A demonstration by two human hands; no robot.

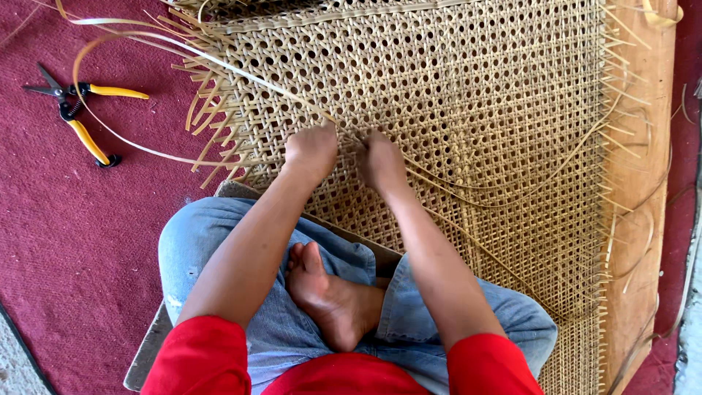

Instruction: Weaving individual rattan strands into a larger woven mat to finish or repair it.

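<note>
A large woven cane panel (468, 102) with an open hexagon pattern lies in a wooden frame (643, 219) in front of me. My left hand (311, 151) rests knuckles-up on the weave, fingers curled on a thin cane strip (219, 62) that runs up and left across the panel. My right hand (382, 162) sits just beside it, fingers pressed into the weave at the same spot, seemingly pinching a strand. I sit cross-legged in blue jeans and red sleeves, one bare foot (329, 292) in my lap.
Yellow-handled shears (84, 110) lie open on the dark red carpet (66, 241) at the left. Loose cane ends (212, 124) stick out along the panel's left edge, and long strips loop over the carpet and the right side of the frame.
</note>
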